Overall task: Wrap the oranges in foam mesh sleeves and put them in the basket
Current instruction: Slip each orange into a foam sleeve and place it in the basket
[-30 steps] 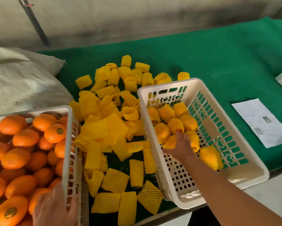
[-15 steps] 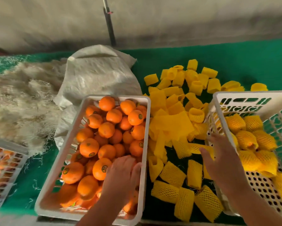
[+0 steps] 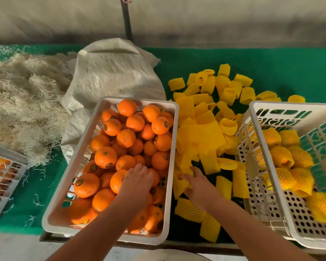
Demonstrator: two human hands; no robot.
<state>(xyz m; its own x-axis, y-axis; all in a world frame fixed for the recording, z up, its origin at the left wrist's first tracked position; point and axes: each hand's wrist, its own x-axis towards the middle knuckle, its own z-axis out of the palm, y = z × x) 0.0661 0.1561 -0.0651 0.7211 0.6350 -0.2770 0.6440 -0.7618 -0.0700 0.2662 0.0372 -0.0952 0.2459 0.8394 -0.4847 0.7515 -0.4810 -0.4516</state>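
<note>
At the near edge of the worktop (image 3: 271, 72), the left hand (image 3: 137, 182) lies palm down on bare oranges (image 3: 124, 138) in the near end of the white crate (image 3: 77, 161). Its fingers curl over one fruit, but whether it grips cannot be told. The right hand (image 3: 198, 183) reaches into the loose yellow foam mesh sleeves (image 3: 205, 129) between the two containers. Its fingers are spread and touch a sleeve (image 3: 179, 182), with no pinch yet evident.

Judgement: the step in hand is picking up one orange and one sleeve together. It is best done by taking a top fruit so the heap stays put, and by pinching a single sleeve at its open rim so it can be stretched over the orange.

The basket (image 3: 267, 185) at the near right corner holds the wrapped oranges (image 3: 282, 155); its right side is cut off. A second crate (image 3: 5, 178) at the left edge is partly out of frame. Beyond lie a woven sack (image 3: 113, 76) and pale straw-like fibre (image 3: 22, 95), blurred.
</note>
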